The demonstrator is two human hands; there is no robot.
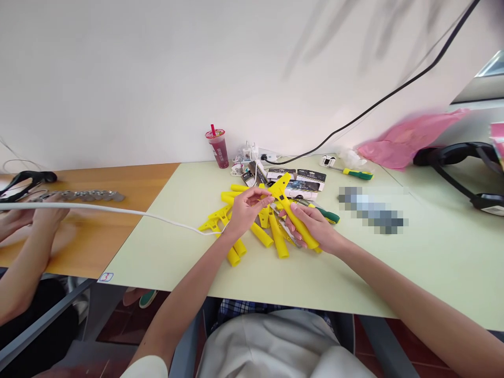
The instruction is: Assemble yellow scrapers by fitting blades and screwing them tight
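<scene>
My right hand (315, 224) is wrapped round a yellow plastic scraper handle (297, 219), a hollow-looking grip with a flared T-shaped head. The handle is tilted, its head up and to the left. My left hand (247, 209) is pinched close beside that head; anything small between its fingertips is too tiny to make out. Beneath both hands lies a loose pile of similar yellow handles (280, 239), partly hidden by my hands. A green-handled screwdriver (327, 215) lies just behind my right hand.
Behind the pile are black-and-white packets (301, 188), a power strip (270, 156) and a red drink cup (219, 149). Another screwdriver (357, 174), a pink bag (409, 137) and a black headset (464, 173) lie right. A white cable (157, 214) crosses left, near a co-worker's hands (47, 210).
</scene>
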